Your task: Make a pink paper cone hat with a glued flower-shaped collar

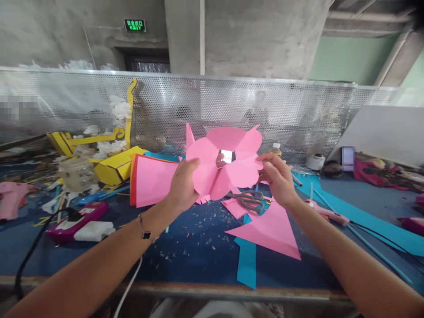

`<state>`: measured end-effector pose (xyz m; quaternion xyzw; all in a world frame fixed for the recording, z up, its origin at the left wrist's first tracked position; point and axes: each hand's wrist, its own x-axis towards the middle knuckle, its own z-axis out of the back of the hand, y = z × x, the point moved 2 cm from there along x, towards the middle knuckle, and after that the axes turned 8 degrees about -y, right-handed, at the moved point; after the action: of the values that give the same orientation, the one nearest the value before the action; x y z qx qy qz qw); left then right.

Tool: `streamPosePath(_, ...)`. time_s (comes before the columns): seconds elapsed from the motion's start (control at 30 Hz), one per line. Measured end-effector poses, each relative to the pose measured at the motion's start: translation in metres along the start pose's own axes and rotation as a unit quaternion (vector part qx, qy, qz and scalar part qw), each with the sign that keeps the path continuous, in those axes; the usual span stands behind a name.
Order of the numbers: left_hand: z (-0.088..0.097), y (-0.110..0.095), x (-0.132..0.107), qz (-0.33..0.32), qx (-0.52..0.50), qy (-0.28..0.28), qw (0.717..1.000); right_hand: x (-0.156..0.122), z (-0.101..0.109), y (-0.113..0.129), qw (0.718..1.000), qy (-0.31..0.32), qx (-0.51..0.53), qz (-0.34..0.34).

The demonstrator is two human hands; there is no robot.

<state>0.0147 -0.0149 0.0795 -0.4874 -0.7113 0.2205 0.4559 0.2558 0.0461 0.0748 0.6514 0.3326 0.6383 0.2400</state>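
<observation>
My left hand (183, 185) and my right hand (277, 179) hold up a folded pink paper flower shape (228, 152) with scalloped petals and a small square hole at its centre. A fingertip of my left hand shows through that hole. Below the paper, a pair of grey-handled scissors (247, 199) lies on pink offcuts. A large pink paper triangle (268, 232) lies on the blue work table (185, 260), and a stack of pink and orange paper sheets (152, 181) stands left of my left hand.
Yellow card shapes (115, 165), a glass jar (77, 174), a pink-and-white glue gun (327, 211), teal paper strips (247, 260) and a plugged-in magenta device (77, 223) sit about the table. A perforated metal barrier (212, 101) stands behind it, with paper scraps scattered over the table.
</observation>
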Motion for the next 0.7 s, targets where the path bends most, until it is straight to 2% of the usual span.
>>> streamPosePath(0.1, -0.002, 0.001, 0.002, -0.001, -0.034, -0.017, 0.999, 0.002, -0.004, -0.001, 0.998, -0.052, -0.006, -0.035)
streamPosePath(0.2, -0.001, 0.002, 0.008, 0.02, -0.059, -0.052, 0.997, 0.006, -0.003, -0.003, 0.996, -0.079, 0.027, -0.036)
streamPosePath(0.33, 0.005, 0.006, 0.016, 0.067, -0.069, -0.105, 0.99, 0.006, -0.003, -0.005, 0.996, -0.08, 0.015, -0.021)
streamPosePath(0.43, 0.007, 0.006, 0.017, 0.067, -0.068, -0.116, 0.989, 0.005, -0.004, -0.006, 0.997, -0.072, -0.009, -0.008)
streamPosePath(0.57, 0.009, 0.005, 0.016, 0.002, -0.016, -0.091, 0.996, 0.004, -0.001, -0.005, 0.997, -0.078, -0.027, 0.0)
streamPosePath(0.7, 0.017, -0.001, 0.017, -0.121, 0.075, -0.102, 0.985, 0.003, 0.0, -0.002, 0.997, -0.073, -0.038, 0.0)
